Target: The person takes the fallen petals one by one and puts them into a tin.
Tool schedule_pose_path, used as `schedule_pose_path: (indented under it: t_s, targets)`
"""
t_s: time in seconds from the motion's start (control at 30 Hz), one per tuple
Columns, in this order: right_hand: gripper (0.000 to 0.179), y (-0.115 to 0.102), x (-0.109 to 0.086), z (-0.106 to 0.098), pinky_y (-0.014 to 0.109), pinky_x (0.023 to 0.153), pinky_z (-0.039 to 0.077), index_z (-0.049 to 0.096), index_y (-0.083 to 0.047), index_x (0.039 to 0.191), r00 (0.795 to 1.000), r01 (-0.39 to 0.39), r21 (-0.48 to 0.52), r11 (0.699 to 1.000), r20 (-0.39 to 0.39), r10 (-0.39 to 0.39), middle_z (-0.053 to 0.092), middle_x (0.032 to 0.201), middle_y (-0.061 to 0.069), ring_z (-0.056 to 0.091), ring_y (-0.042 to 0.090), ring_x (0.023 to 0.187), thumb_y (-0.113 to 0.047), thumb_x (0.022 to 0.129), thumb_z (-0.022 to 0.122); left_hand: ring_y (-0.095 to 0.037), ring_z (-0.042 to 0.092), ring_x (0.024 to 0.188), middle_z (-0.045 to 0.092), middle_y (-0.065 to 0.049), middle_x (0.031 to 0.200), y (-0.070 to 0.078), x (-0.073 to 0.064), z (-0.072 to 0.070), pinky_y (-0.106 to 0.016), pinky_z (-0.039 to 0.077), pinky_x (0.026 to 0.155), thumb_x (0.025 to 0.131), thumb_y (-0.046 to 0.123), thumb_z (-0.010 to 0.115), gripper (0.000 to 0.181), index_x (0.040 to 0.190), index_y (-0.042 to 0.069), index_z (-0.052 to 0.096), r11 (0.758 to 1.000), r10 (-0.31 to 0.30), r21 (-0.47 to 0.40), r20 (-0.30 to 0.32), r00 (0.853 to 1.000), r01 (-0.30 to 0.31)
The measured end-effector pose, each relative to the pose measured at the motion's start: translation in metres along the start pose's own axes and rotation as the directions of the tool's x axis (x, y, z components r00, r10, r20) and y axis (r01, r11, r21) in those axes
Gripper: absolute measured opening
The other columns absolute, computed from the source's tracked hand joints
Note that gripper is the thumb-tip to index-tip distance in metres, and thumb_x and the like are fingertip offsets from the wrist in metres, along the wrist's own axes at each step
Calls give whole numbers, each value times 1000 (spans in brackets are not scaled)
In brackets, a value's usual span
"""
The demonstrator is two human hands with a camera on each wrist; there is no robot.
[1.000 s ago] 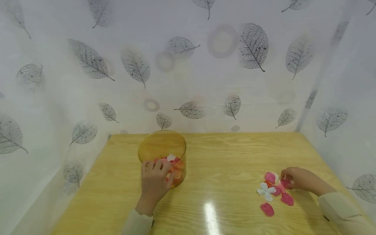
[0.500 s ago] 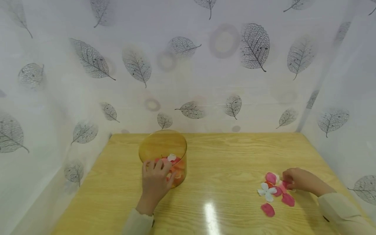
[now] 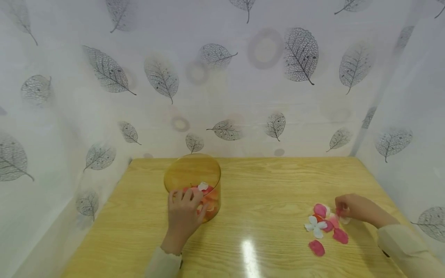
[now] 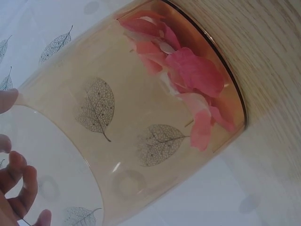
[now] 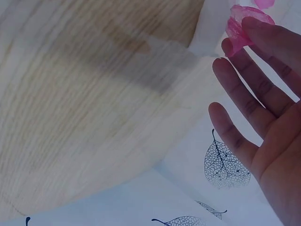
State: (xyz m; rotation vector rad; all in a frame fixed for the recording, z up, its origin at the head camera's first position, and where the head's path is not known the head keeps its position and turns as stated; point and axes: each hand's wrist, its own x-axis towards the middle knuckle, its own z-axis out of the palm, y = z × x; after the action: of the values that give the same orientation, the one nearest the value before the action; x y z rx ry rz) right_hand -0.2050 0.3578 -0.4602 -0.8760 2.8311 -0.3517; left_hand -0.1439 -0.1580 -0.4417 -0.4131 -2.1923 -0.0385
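My left hand grips the near rim of a clear amber container, its fingers over the edge. Pink, coral and white petals lie inside; the left wrist view shows these petals gathered at the container's bottom. On the right, my right hand pinches a deep pink petal between thumb and fingertip, just above the table. Beside it lies a small heap: a white flower, a pink petal and several others. One loose dark pink petal lies nearer the front.
The light wooden table stretches between the container and the petal heap. Whitish sheeting printed with leaf skeletons encloses the table at the back and both sides. A bright reflection crosses the table's front middle.
My right hand has risen slightly, lifting the deep pink petal off the heap and uncovering a pale petal beneath. My left hand and the container have stayed in place.
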Motion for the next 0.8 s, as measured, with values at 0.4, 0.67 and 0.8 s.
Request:
schedule_pose_path:
  t_s: [0.4,0.67,0.8]
  targets:
    - [22,-1,7,0,21,56,40,53,-19,69,1000,1,30,1000,4,-1,49,67,-16,40,-4,62,-12,77,71,-23,59,69,59,-2,76,-6,5,-12,-45,46,72,66,39,81,39,88,18,57,997,74,-20,108,991,-72]
    - [22,1,7,-1,22,56,41,54,-18,70,1000,-10,32,999,19,10,50,68,-14,41,-2,62,-12,75,74,-24,61,72,63,-2,82,-12,11,-22,-42,45,72,67,38,79,40,94,20,57,993,111,-69,279,954,-95]
    - [22,1,8,0,22,56,41,53,-18,70,1000,13,31,999,10,-13,50,67,-14,41,-2,62,-12,76,73,-23,59,70,61,-1,83,-15,12,-24,-39,44,66,69,44,77,40,94,22,56,991,125,-76,340,932,-106]
